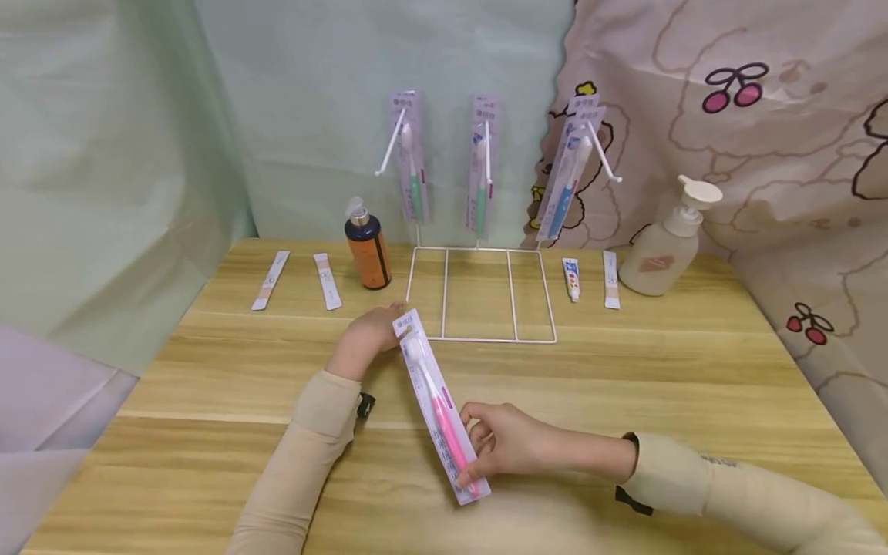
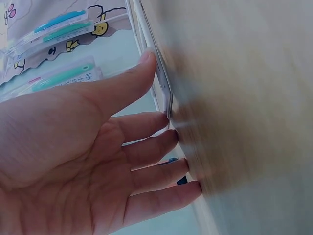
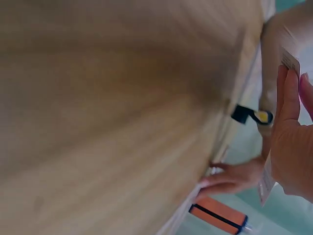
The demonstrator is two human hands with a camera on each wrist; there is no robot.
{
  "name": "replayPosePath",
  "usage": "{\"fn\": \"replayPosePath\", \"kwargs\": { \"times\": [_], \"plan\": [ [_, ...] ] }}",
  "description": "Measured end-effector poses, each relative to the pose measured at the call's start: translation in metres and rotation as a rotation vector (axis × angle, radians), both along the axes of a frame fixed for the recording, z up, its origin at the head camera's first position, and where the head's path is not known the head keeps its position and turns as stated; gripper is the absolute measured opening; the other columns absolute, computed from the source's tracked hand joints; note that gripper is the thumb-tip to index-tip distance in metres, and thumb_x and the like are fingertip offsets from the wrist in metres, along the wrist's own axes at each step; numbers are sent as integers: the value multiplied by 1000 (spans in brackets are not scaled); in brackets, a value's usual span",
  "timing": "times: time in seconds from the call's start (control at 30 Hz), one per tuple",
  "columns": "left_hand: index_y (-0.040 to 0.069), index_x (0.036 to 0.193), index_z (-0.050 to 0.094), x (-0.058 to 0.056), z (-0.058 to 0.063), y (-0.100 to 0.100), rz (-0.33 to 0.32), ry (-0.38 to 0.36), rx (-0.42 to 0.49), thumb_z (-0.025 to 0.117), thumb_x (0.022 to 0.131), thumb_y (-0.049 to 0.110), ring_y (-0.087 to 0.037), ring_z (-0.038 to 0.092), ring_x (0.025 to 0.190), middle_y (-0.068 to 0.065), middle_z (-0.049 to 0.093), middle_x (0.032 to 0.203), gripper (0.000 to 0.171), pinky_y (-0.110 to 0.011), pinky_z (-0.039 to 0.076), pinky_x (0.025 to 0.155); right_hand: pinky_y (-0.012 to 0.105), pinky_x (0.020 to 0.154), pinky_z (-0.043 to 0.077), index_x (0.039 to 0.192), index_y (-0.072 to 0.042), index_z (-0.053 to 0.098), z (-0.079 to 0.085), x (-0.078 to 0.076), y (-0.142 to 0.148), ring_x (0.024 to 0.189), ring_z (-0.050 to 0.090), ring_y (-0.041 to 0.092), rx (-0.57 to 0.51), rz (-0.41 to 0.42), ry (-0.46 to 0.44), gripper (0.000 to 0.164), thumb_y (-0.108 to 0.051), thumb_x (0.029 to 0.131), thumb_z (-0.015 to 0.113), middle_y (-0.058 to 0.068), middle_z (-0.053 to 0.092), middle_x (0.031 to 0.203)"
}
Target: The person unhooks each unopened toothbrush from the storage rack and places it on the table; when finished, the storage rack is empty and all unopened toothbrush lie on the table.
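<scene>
My right hand (image 1: 509, 439) pinches the lower end of a packaged toothbrush (image 1: 432, 381) with a pink handle between thumb and fingers. The package tilts, its top end toward the rack. Beside the rack's front left corner, my left hand (image 1: 371, 330) rests at table level, partly behind the package top. In the left wrist view, the left thumb and rather straight fingers (image 2: 151, 149) touch the white wire rack (image 2: 164, 85) and tabletop. On the rack's hooks hang packaged toothbrushes: a green one (image 1: 414, 181) left, another green one (image 1: 481, 185) in the middle, a blue one (image 1: 570, 181) right.
An orange and dark pump bottle (image 1: 369, 254) stands left of the rack, near two slim sachets (image 1: 270, 280). To the right are a small toothpaste tube (image 1: 571, 277), another sachet (image 1: 610, 280) and a cream pump bottle (image 1: 659, 254). Cloth hangs behind the wooden table (image 1: 624, 378).
</scene>
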State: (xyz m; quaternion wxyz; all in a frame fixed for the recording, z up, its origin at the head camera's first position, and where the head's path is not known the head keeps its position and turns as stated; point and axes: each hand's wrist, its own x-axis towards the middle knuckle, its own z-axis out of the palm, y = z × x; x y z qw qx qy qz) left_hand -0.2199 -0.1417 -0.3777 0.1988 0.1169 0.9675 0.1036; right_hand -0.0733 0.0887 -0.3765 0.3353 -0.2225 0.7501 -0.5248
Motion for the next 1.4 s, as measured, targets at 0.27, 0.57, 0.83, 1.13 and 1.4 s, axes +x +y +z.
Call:
{"fn": "replayPosePath", "kwargs": {
  "times": [0.27,0.57,0.83,1.13,1.4],
  "plan": [
    [2,148,20,-5,-2,-3,-34,-56,-45,50,96,36,-40,24,137,-19,18,153,70,-49,26,111,24,48,54,94,-6,49,-11,18,5,53,57,8,20,-32,-122,32,-6,76,76,1,58,64],
    [1,148,19,-6,-2,-3,-25,-72,-35,51,95,36,-41,24,136,-20,17,153,71,-50,26,111,30,59,58,101,1,49,-26,28,-3,65,63,14,-89,-100,-292,20,2,86,62,8,62,74],
    [2,148,18,-6,0,-1,-17,-84,-15,51,95,36,-41,23,137,-20,16,153,71,-50,24,111,32,53,57,96,-1,51,-33,26,-17,56,65,19,-44,-78,-282,17,-4,86,65,14,67,70],
    [4,149,15,-6,-1,0,-17,-96,-22,50,96,38,-40,22,137,-17,14,154,72,-49,24,112,32,49,56,86,-2,52,-30,24,-31,57,68,29,28,-33,-286,17,-12,87,66,17,67,63],
    [3,149,16,-5,1,0,-9,-96,-13,49,96,38,-40,21,138,-18,15,154,71,-49,23,112,33,48,56,78,-2,54,-28,17,-35,53,67,26,85,4,-261,21,-16,85,68,16,66,60]
  ]
}}
